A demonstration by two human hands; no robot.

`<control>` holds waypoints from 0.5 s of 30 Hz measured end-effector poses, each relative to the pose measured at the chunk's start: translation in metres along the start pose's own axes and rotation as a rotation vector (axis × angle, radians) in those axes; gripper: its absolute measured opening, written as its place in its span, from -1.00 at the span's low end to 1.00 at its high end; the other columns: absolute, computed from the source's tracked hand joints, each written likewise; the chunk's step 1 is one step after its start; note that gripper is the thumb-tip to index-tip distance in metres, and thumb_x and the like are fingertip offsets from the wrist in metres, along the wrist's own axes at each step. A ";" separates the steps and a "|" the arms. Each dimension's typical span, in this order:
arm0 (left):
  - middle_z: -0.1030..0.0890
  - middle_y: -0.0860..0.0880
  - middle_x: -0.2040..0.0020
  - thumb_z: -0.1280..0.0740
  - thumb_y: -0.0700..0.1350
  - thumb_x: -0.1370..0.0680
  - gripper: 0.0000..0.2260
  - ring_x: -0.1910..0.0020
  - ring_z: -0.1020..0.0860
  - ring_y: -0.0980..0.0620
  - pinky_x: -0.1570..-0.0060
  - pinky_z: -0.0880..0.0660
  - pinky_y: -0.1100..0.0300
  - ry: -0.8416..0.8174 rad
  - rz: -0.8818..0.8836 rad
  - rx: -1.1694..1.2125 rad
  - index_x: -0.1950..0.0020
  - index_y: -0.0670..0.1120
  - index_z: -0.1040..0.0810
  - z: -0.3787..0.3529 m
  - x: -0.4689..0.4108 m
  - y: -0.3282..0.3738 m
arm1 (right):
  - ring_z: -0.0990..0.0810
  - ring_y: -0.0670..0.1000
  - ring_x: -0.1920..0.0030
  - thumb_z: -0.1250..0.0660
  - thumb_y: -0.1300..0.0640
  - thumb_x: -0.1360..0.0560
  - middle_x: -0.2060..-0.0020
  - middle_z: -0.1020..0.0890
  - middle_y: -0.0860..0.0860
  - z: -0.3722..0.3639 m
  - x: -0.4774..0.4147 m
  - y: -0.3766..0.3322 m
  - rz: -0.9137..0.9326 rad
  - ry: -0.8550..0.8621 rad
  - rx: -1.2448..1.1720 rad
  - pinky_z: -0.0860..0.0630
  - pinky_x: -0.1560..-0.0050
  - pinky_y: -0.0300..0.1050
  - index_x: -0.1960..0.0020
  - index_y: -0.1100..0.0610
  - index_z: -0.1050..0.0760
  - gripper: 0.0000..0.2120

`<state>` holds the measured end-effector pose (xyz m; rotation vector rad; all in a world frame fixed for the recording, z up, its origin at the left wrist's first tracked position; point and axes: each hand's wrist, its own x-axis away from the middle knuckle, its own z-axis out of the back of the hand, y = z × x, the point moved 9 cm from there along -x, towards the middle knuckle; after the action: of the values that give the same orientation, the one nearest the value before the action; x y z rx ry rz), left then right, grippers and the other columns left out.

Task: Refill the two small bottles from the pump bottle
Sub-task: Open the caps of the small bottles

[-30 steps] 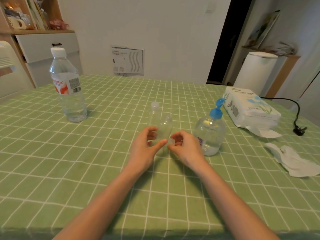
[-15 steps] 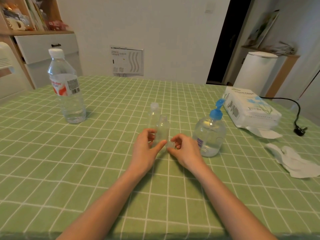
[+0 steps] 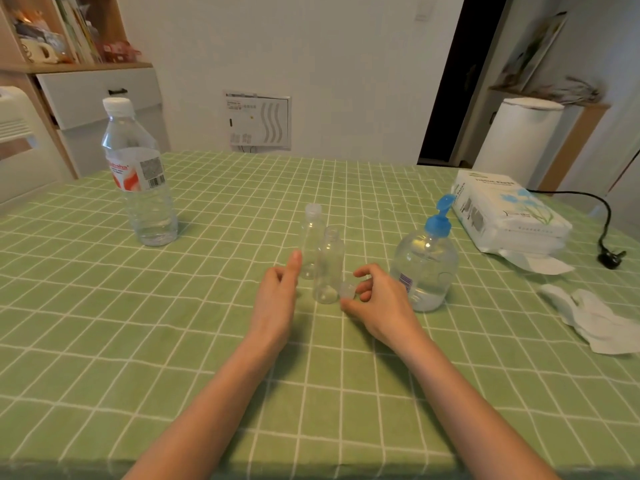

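Uncapping seems the step in hand: the right hand (image 3: 381, 306) holds a small clear cap (image 3: 347, 291) in a pinching grip beside the open-necked small clear plastic bottle (image 3: 328, 268) on the green checked counter (image 3: 173, 341), the left hand (image 3: 277, 299) sits slack and empty by the capped twin bottle (image 3: 311, 237), and next that twin probably needs opening before the blue-topped clear pump bottle (image 3: 424, 268) nearby is brought over.

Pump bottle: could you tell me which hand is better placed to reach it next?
Probably the right hand: it sits beside the pump bottle, though it pinches a cap. The left hand is free but beyond the open small bottle.
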<state>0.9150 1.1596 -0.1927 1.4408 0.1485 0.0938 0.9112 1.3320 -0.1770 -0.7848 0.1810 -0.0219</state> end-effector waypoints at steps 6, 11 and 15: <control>-0.39 -0.12 -0.31 -0.31 0.01 -0.53 -0.54 -0.24 -0.43 -0.10 -0.23 -0.38 0.02 0.018 0.073 -0.053 -0.36 -0.12 -0.28 0.003 -0.040 0.009 | -0.47 -0.07 0.12 -0.46 0.13 -0.40 0.11 -0.50 -0.04 0.002 0.010 0.008 -0.011 -0.007 -0.005 -0.46 0.05 -0.20 -0.23 0.08 -0.40 -0.56; -0.27 -0.16 -0.44 -0.41 -0.13 -0.47 -0.41 -0.36 -0.34 -0.12 -0.30 -0.31 0.02 -0.122 0.045 -0.139 -0.45 -0.09 -0.24 -0.018 -0.062 0.018 | -0.48 -0.08 0.09 -0.47 0.11 -0.40 0.10 -0.50 -0.05 0.003 0.014 0.008 -0.017 0.000 0.005 -0.45 0.04 -0.23 -0.24 0.07 -0.40 -0.55; -0.39 -0.14 -0.36 -0.41 -0.15 -0.48 -0.58 -0.28 -0.40 -0.07 -0.14 -0.37 0.14 -0.147 0.008 -0.132 -0.31 -0.12 -0.42 -0.024 -0.065 0.018 | -0.49 -0.07 0.06 -0.47 0.10 -0.41 0.07 -0.51 -0.04 0.004 0.014 0.007 -0.016 -0.005 0.013 -0.44 0.03 -0.25 -0.23 0.07 -0.41 -0.56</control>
<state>0.8478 1.1751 -0.1750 1.3113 0.0154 0.0035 0.9257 1.3383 -0.1818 -0.7735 0.1701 -0.0366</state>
